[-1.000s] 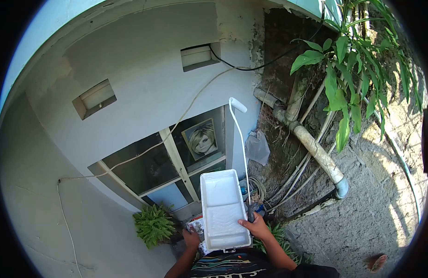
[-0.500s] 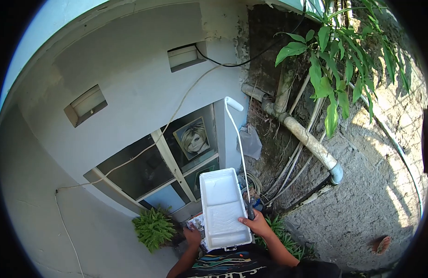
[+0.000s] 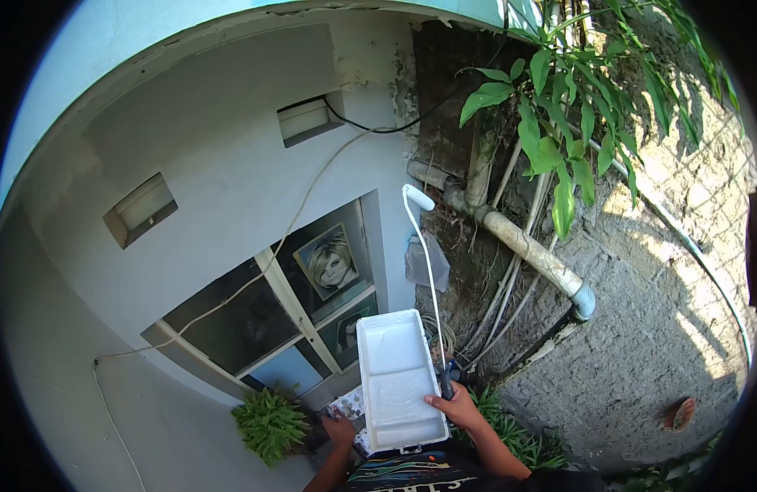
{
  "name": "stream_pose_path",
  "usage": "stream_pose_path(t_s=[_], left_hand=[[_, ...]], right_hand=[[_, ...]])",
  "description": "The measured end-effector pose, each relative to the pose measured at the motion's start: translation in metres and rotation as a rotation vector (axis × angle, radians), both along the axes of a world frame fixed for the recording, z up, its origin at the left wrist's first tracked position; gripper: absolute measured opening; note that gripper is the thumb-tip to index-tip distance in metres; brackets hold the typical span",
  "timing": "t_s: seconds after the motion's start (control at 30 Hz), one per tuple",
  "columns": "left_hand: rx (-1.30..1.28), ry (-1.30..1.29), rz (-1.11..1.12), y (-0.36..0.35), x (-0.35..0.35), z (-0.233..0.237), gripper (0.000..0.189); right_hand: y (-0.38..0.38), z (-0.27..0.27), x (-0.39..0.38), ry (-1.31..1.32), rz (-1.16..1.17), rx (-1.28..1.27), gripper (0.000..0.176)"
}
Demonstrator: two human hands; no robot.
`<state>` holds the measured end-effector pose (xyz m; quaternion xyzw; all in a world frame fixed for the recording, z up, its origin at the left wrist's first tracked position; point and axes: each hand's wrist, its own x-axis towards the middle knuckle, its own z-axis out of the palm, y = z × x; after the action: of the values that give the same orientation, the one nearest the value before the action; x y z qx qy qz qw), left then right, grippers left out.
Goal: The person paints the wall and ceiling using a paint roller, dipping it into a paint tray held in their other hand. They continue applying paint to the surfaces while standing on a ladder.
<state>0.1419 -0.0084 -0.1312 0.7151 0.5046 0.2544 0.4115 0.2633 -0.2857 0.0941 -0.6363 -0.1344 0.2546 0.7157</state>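
Note:
My right hand (image 3: 454,405) is closed around the dark handle of a paint roller (image 3: 428,254). The roller's long white frame points up and away, with a white sleeve at its far end. Under my right thumb lies the edge of a white paint tray (image 3: 362,353), coated inside with white paint and held in front of my body. My left hand (image 3: 340,428) is lower, left of the tray, fingers curled beside a white, dark-spotted surface (image 3: 350,402); what they grip is hidden.
Ahead stands a grey wall (image 3: 206,139) with a framed glass window (image 3: 231,320) and a loose cable (image 3: 300,193). A fern (image 3: 270,426) grows lower left. On the right are a pipe (image 3: 530,246), hanging leaves (image 3: 550,123) and a rough wall (image 3: 641,328).
The view has shifted, so the window and pipe appear further left. The tray and roller sit slightly lower in view; my right hand keeps its grip. My left hand appears slightly lower.

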Motion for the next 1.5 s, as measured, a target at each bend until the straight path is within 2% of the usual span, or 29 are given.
stream_pose_path(t_s=[0.07, 0.17, 0.43, 0.67, 0.97, 1.27, 1.5], left_hand=[[0.074, 0.019, 0.024, 0.001, 0.002, -0.003, 0.049], [0.033, -0.044, -0.014, 0.004, 0.000, -0.004, 0.050], [-0.073, 0.059, 0.021, -0.004, 0.000, 0.017, 0.052], [-0.014, 0.049, 0.025, 0.001, 0.000, -0.007, 0.056], [0.039, 0.020, 0.079, -0.006, 0.002, 0.001, 0.046], [0.003, 0.047, 0.065, -0.002, 0.002, -0.008, 0.047], [-0.022, 0.070, 0.061, -0.006, 0.002, 0.006, 0.045]], right_hand=[[-0.001, -0.001, 0.001, -0.003, -0.006, -0.001, 0.034], [0.000, 0.002, 0.002, -0.003, 0.002, -0.017, 0.034], [0.006, 0.000, 0.009, -0.009, 0.054, -0.025, 0.033], [0.015, -0.008, 0.012, -0.031, 0.072, -0.018, 0.031], [0.025, -0.009, 0.020, 0.011, 0.081, 0.013, 0.030], [0.037, -0.010, 0.033, 0.022, 0.085, 0.006, 0.034], [0.039, -0.009, 0.037, -0.012, 0.127, -0.001, 0.036]])
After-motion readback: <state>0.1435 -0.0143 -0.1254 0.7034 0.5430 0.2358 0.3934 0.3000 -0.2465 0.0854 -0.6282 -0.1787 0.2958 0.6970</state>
